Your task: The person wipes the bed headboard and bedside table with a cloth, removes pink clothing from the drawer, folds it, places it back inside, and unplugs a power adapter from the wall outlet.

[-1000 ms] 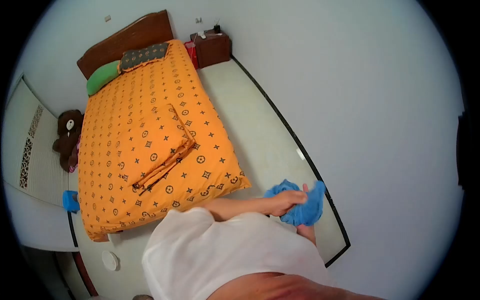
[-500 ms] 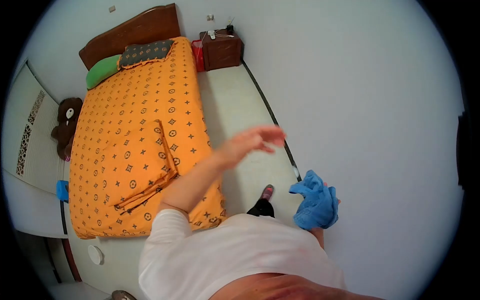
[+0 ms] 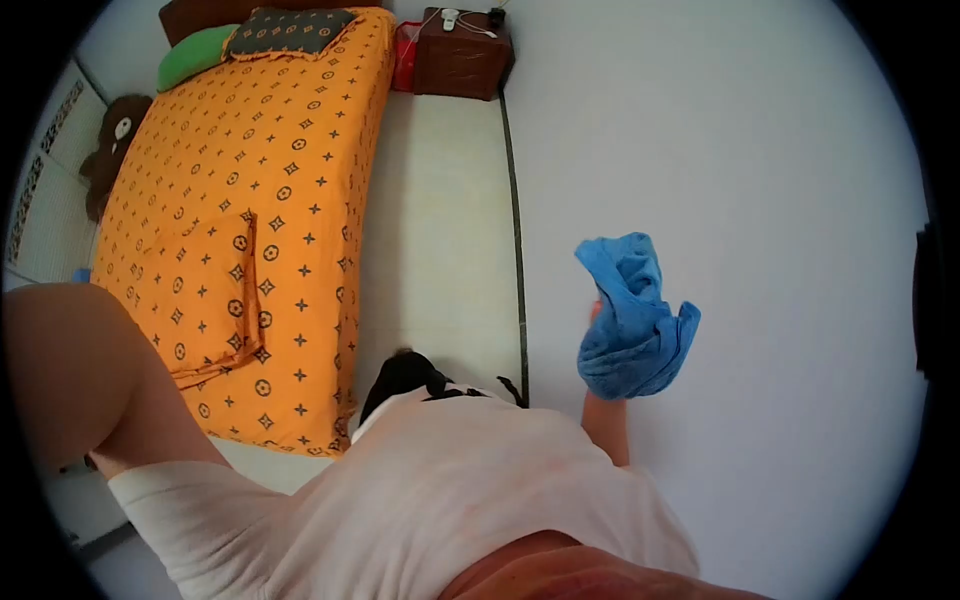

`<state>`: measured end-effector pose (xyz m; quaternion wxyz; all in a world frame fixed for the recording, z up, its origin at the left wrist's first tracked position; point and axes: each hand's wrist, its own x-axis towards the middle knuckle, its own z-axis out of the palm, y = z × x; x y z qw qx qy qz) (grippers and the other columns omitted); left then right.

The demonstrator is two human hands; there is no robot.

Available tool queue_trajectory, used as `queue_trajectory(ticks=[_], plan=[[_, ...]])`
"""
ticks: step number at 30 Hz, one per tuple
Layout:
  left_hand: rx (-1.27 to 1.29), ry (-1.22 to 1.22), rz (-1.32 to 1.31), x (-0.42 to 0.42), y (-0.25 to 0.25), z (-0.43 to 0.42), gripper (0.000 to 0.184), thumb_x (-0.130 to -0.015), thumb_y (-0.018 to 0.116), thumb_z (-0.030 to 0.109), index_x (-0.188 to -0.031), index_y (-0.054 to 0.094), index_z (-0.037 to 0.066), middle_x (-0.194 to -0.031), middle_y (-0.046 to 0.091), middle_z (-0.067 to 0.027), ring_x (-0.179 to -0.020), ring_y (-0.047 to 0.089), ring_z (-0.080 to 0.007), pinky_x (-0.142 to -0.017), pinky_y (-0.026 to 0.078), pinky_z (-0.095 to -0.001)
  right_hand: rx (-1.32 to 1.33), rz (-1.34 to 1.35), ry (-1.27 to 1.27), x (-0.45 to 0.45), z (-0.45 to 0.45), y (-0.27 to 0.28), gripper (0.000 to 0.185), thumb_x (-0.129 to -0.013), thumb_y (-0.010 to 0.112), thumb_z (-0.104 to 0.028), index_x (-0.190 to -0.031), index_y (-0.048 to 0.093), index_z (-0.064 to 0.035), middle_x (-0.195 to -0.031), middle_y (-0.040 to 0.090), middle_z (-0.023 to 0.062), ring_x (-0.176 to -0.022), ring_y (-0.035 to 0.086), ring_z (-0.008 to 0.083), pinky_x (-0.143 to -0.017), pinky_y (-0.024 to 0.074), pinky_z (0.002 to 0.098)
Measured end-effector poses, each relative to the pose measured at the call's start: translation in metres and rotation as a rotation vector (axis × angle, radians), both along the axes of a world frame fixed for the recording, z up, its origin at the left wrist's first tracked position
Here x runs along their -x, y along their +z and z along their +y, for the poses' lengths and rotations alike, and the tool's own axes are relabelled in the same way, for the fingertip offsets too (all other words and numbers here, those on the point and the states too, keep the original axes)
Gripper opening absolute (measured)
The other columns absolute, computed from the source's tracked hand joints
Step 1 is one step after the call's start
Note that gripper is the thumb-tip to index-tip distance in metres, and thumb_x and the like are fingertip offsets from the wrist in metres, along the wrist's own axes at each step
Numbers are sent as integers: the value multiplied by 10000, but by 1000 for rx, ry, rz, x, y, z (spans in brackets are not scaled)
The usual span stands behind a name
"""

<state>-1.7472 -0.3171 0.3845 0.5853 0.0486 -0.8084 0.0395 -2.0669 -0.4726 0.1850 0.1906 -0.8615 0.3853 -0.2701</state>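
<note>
Blue cloth (image 3: 640,335) lay bunched over the supporting right hand (image 3: 597,310) — finger closure hidden, impossible to tell — left hand unseen.

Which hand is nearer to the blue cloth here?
Right. The right hand holds the blue cloth, which covers most of it. The left hand is out of view; the left arm is across the picture.

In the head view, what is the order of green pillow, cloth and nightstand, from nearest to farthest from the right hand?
1. Cloth: held, at right.
2. Nightstand: top centre, beside the bed.
3. Green pillow: top left, on the bed.
</note>
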Motion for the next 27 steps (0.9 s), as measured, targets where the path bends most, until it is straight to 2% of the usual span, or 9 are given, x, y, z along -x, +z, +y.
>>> queue_trajectory(ticks=[6,20,27], plan=[[154,190,69,-20,-28,-66,646,-880,288,538,-1350,298,94,-1346,350,-199,-1181,399,-394,-944,355,-475,-36,-42,108,-52,-102,-13,264,-774,546,-141,-1029,601,-97,-938,562,84,-836,529,249,-757,410,318],[397,242,188,-155,-72,-317,620,-886,293,520,-1340,313,99,-1348,345,-200,-1162,411,-400,-943,359,-465,-63,-7,128,-184,-340,-16,298,-758,575,-105,-1051,593,-54,-908,547,95,-803,529,243,-688,421,315],[374,367,179,-186,-64,-437,607,-889,295,512,-1334,321,101,-1349,343,-200,-1152,417,-403,-943,361,-460,-84,-10,260,-265,-464,39,318,-750,590,-87,-1063,589,-32,-893,539,101,-787,530,241,-653,427,314]])
